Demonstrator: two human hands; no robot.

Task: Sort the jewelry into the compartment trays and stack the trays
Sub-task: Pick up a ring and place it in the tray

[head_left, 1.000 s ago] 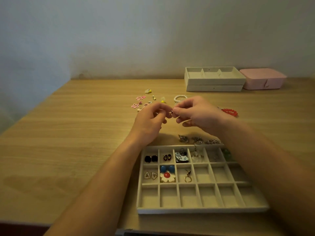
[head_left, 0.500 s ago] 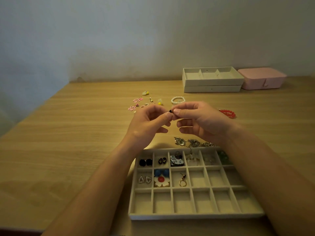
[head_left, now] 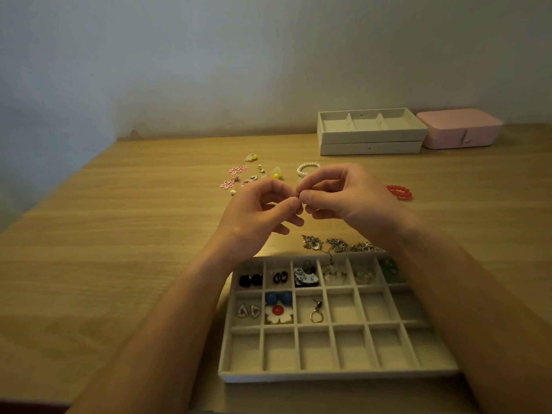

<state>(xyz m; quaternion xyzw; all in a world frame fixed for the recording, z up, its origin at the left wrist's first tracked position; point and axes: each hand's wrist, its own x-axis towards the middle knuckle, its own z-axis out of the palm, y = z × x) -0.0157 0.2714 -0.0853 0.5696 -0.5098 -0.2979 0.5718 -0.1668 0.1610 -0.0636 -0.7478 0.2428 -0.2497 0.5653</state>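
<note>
- Beneath everything, a pale wood-grain table [head_left: 119, 234] set against a plain wall.
- At the near edge, a beige felt-lined compartment tray [head_left: 328, 376], long axis running left to right. Far row filled, middle row filled only as far as a gold hoop earring [head_left: 316, 312], near row bare.
- At far right, two stacked beige trays [head_left: 370, 147] just beside a pink lidded box [head_left: 460, 130].
- Raised above the table just beyond the tray's far rim, left hand [head_left: 257, 216] and right hand [head_left: 349, 198]. Fingers of both curled, thumb and forefinger of each pinching one tiny dark jewellery piece [head_left: 299, 195].
- Scattered beyond the hands: pink flower earrings [head_left: 233, 176], a white pearl bracelet [head_left: 304, 168] and a red bead bracelet [head_left: 399, 192]. Lying between hands and tray, silver filigree pieces [head_left: 337, 245].
- Held clear of the table where the two sets of fingers meet, the dark piece itself, with the tray lying below and toward the wearer.
- Probably bound for the empty cells right of the hoop earring, so the right hand judged better placed to lower it.
- Too small to tell its long axis or which way it points.
</note>
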